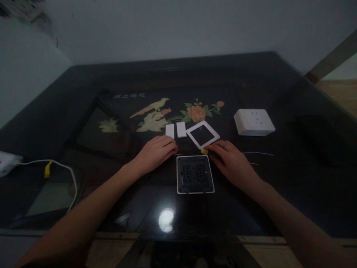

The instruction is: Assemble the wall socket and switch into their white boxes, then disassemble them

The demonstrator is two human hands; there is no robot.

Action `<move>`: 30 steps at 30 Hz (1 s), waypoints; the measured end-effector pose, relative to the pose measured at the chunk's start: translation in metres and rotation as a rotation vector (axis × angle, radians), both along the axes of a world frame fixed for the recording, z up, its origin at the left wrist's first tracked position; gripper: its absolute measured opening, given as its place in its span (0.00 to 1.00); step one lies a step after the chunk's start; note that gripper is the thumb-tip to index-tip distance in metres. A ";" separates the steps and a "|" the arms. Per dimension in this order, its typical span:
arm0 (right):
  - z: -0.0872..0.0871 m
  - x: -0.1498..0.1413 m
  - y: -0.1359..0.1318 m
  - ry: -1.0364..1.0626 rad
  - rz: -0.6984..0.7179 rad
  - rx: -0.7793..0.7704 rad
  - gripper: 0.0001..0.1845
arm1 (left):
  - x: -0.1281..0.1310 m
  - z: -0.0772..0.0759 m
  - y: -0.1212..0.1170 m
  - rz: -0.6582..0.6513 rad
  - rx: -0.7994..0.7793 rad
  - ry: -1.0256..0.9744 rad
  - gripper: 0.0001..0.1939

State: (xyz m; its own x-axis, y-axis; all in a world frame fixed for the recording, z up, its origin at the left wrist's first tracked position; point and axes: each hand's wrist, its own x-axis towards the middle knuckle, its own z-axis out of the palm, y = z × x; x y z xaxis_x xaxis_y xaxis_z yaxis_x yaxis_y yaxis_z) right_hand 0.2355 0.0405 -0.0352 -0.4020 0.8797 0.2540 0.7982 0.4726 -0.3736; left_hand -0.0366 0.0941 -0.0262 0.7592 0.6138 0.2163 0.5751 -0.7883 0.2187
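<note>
My left hand rests on the dark table with its fingers curled together, close to two small white rectangular plates, a left one and a right one. A short thin pale line shows by its fingertips; I cannot make out what, if anything, is in them. My right hand wears a ring, and its thumb and fingers close around a small yellow piece. Just beyond its fingertips lies a white square frame, turned cornerwise. Between the hands sits a wall switch base with a black inside and white rim.
A white socket box stands at the right. Thin wire-like strips lie beyond my right hand. At the left, a white cable with a yellow tag runs from a white plug. The glossy tabletop meets the wall.
</note>
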 end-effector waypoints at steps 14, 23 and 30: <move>0.018 -0.003 -0.013 0.131 0.031 0.051 0.16 | 0.013 0.027 -0.062 0.240 -0.556 -0.755 0.06; 0.018 -0.021 -0.033 0.115 0.319 -0.135 0.44 | 0.012 0.018 -0.066 0.190 -0.491 -0.740 0.03; 0.016 -0.019 -0.034 0.093 0.314 -0.178 0.46 | 0.012 0.014 -0.065 0.062 -0.300 -0.609 0.05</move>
